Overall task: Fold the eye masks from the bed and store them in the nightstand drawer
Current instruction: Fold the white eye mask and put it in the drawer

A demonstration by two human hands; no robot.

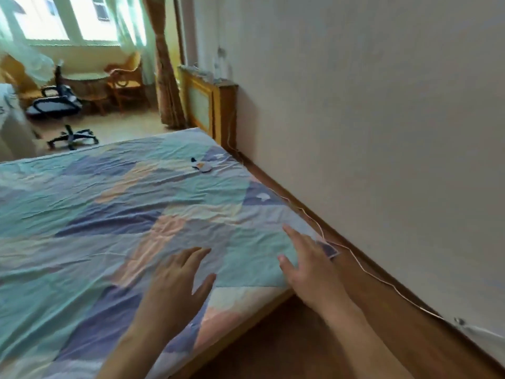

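Nearest the camera, two bare forearms reach forward over the near corner of the bed (82,214), which is covered in a wrinkled patchwork sheet of teal, purple, peach and cream. The left hand (177,280) is stretched out palm down above the sheet, its grip spread with fingers apart and nothing in it; whether it touches the cloth cannot be told. The right hand (306,266) reaches toward the bed's right edge, likewise flat, its grip spread and empty. Beside it, a thin pale cord (355,265) trails along the brown floor strip between the bed and the white wall (382,105). Farther up the bed, near its far right corner and well apart from both hands, lies one small eye mask (201,166), pale with dark and orange marks. Beyond the bed stands a wooden cabinet (210,105) against the wall, then a curtain (166,77), a wooden armchair (125,80), a tipped office chair (58,105) and a bright window (68,17).
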